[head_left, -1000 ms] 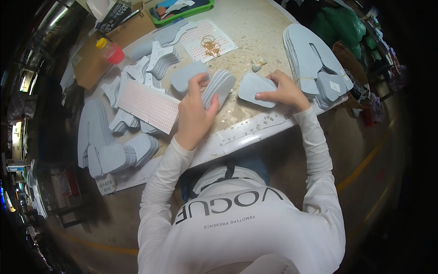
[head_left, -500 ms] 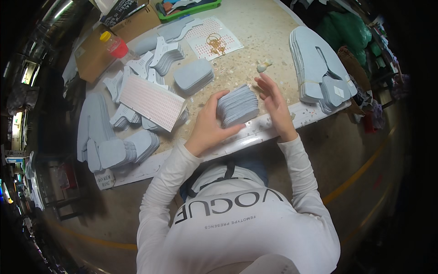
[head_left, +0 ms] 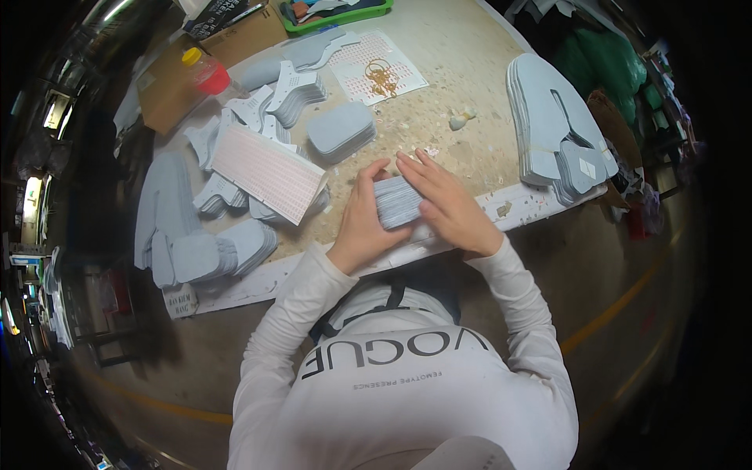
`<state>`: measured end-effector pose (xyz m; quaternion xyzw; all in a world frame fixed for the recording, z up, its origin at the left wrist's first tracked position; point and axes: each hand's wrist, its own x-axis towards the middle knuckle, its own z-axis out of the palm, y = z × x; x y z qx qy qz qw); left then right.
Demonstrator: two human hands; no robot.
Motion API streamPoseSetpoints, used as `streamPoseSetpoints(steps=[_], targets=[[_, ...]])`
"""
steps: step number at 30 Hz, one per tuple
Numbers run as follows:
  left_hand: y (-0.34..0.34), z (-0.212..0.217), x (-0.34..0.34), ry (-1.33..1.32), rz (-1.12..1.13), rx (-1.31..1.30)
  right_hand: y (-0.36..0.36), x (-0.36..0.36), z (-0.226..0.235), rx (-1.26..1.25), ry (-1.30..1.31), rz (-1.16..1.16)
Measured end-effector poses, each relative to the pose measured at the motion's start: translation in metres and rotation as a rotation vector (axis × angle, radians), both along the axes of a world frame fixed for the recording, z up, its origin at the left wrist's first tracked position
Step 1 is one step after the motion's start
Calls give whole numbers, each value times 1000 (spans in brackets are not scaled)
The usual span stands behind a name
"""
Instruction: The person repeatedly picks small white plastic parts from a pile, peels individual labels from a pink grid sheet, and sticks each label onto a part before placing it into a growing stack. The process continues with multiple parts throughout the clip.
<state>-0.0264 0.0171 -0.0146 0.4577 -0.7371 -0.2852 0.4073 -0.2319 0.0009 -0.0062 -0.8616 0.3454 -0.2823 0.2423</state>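
Between my two hands, near the table's front edge, stands a stack of grey cut pieces (head_left: 398, 203), its layered edges facing up toward me. My left hand (head_left: 366, 213) wraps its left side, with the thumb along the near face. Against the right side presses my right hand (head_left: 445, 202), fingers together over the far corner and thumb at the near right. A second stack of rounded grey pieces (head_left: 341, 129) lies just beyond, apart from both hands. Farther off, tan rubber bands (head_left: 381, 77) rest in a heap on a printed sheet (head_left: 407, 69).
Piles of shaped grey pieces (head_left: 168, 211) and a folded sheet of red-printed labels (head_left: 266, 172) cover the left side. A bottle with red liquid (head_left: 207, 74), cardboard boxes (head_left: 168, 86) and a green tray (head_left: 337, 22) stand behind. Large banded grey pieces (head_left: 540, 102) lie at right.
My right hand has moved left from standing apart, fingers raised, and now presses on the stack's right side. The stack looks more squared up and slightly shifted left.
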Motion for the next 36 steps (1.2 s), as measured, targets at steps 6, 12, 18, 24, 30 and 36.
streamPoseSetpoints(steps=[6, 12, 18, 24, 30, 36], targets=[[0, 16, 7, -11, 72, -42, -96, -10, 12, -132, -217, -309], [12, 6, 11, -84, 170, -11, -215, 17, -22, -132, 53, -637], [10, -1, 22, -83, 83, 9, -234, 23, -35, -4, -236, -599], [15, 3, 17, 60, -2, 162, -230, 11, -36, -47, -247, -641], [36, 2, 5, 1225, -293, 980, -233, 31, -53, -200, -158, -628], [40, -19, 3, 1683, -385, 1110, -205, 24, -4, 275, -770, -454]])
